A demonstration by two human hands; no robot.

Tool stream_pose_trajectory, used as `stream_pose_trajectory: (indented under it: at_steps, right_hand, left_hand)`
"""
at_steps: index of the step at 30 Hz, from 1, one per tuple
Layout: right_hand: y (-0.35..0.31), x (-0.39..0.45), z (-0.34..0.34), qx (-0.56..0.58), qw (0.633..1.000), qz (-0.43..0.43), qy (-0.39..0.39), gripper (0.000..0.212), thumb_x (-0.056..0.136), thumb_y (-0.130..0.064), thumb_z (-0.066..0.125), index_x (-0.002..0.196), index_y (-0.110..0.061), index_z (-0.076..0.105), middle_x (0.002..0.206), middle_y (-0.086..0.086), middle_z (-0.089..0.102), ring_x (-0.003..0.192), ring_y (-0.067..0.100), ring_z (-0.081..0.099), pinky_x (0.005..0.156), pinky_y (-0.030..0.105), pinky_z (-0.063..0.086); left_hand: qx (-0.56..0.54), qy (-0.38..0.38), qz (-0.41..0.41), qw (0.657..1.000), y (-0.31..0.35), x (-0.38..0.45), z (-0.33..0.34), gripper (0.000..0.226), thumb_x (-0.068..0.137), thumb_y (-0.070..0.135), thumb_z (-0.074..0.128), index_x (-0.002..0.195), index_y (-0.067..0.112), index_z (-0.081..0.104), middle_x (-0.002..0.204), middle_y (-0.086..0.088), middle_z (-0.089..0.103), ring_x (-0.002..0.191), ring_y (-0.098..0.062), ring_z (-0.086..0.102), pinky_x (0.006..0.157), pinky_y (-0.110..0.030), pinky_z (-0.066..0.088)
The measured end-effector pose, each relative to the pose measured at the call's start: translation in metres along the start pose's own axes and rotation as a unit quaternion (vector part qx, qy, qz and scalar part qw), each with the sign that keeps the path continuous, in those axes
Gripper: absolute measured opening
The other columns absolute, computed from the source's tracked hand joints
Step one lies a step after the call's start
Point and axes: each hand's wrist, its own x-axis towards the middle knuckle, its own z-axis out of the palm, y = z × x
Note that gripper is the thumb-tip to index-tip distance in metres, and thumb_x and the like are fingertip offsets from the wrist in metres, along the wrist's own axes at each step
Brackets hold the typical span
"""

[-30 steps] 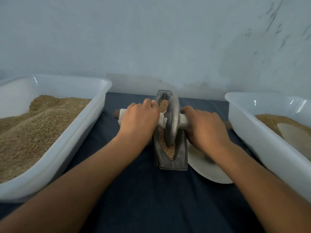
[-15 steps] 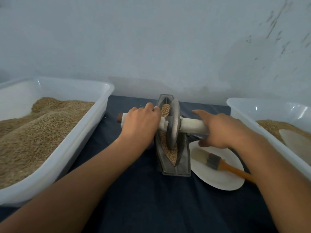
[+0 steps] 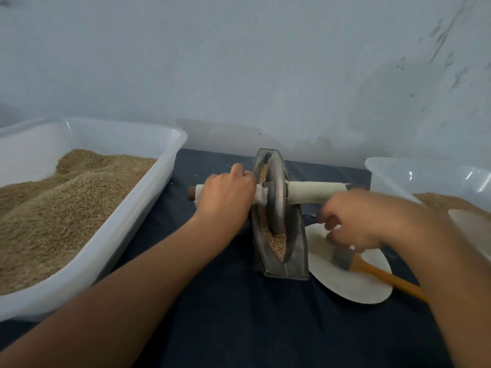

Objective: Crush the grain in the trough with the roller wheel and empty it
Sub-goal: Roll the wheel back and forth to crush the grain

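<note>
The trough (image 3: 281,251) stands lengthwise at the middle of the dark table (image 3: 239,314), far end toward the back edge, with the roller wheel (image 3: 276,197) upright in its grain (image 3: 277,241). The left hand (image 3: 225,197) grips the axle handle, probably to steady the wheel. The right hand (image 3: 356,221) is off the handle, blurred, fingers loosely curled over the brush (image 3: 372,269) on the plate (image 3: 353,288); whether it holds anything, I cannot tell.

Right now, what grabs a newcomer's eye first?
The metal roller wheel standing in the grain-filled trough at centre, with the left hand gripping its wrapped axle. Just right, the blurred right hand hovers over a brush on a white plate. A big grain tub sits left.
</note>
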Motion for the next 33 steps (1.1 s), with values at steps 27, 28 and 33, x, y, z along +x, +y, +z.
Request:
stream_pose_trajectory:
  at_steps: [27, 28, 33]
  right_hand:
    - [0.064, 0.07, 0.056, 0.197, 0.935, 0.221, 0.193, 0.052, 0.086, -0.015, 0.072, 0.133, -0.029, 0.056, 0.106, 0.007, 0.059, 0.087, 0.027, 0.061, 0.077, 0.038, 0.055]
    - [0.063, 0.068, 0.052, 0.2, 0.936, 0.222, 0.186, 0.045, 0.089, -0.015, 0.07, 0.131, -0.027, 0.058, 0.104, 0.007, 0.061, 0.085, 0.026, 0.06, 0.076, 0.036, 0.054]
    - [0.064, 0.059, 0.035, 0.031, 0.974, 0.218, 0.051, 0.04, 0.097, -0.034, 0.062, 0.133, -0.017, 0.058, 0.114, 0.0, 0.065, 0.091, 0.014, 0.057, 0.088, 0.022, 0.046]
  left_hand:
    - [0.004, -0.004, 0.005, 1.0, 0.0, -0.001, 0.001, 0.04, 0.078, 0.015, 0.071, 0.113, 0.017, 0.052, 0.111, -0.004, 0.05, 0.087, -0.023, 0.06, 0.068, -0.032, 0.034]
    - [0.005, -0.005, 0.004, 1.0, 0.0, -0.001, 0.001, 0.039, 0.079, 0.015, 0.071, 0.113, 0.017, 0.052, 0.111, -0.004, 0.05, 0.087, -0.023, 0.061, 0.068, -0.032, 0.034]
    - [0.001, -0.003, -0.001, 1.0, 0.001, 0.0, 0.002, 0.035, 0.081, 0.012, 0.067, 0.113, 0.017, 0.052, 0.109, -0.004, 0.05, 0.085, -0.023, 0.06, 0.067, -0.033, 0.033]
